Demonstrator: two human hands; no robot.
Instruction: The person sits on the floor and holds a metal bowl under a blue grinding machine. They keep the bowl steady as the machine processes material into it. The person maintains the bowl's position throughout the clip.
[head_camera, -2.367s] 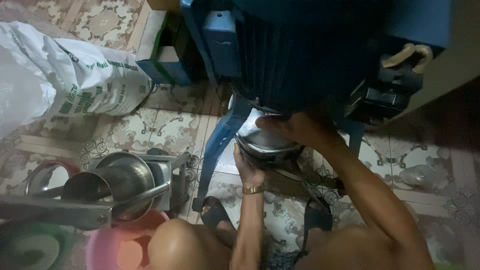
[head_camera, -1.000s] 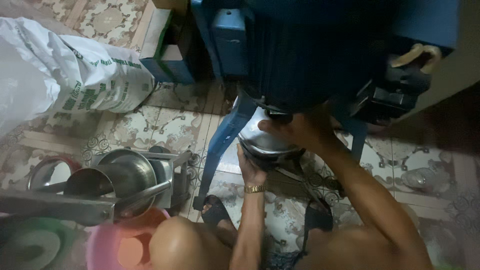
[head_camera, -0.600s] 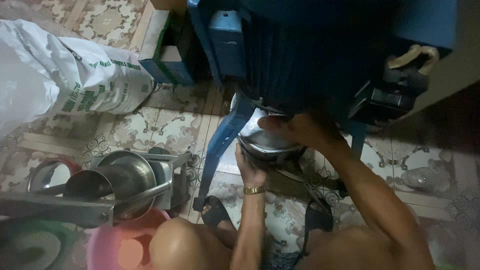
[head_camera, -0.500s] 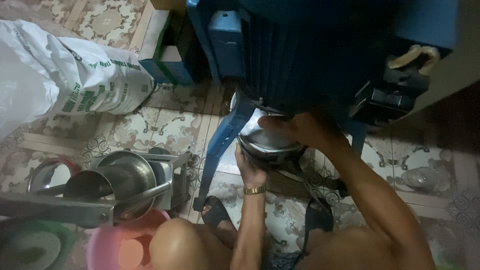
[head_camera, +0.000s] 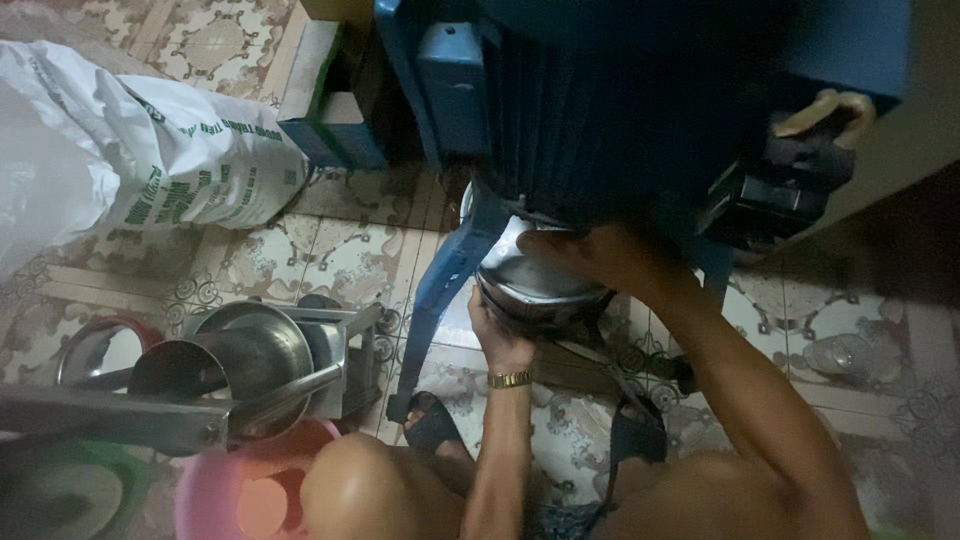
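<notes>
To my far left a big white sack (head_camera: 150, 160) with green print lies slumped on the patterned floor tiles (head_camera: 330, 260). Beyond it a flat cardboard box (head_camera: 325, 95) rests against the machine's frame. Near my knee stands a steel funnel-shaped hopper (head_camera: 245, 355) in a metal bracket, with a grey bar (head_camera: 100, 425) running out to the left below it. Just under that sits a pink plastic basin (head_camera: 235, 490), and beside it a green one (head_camera: 60, 495), blurred. A round steel lid (head_camera: 95, 350) with a red rim lies behind the hopper. Off to the right, a clear plastic bottle (head_camera: 850, 352) lies on the tiles.
</notes>
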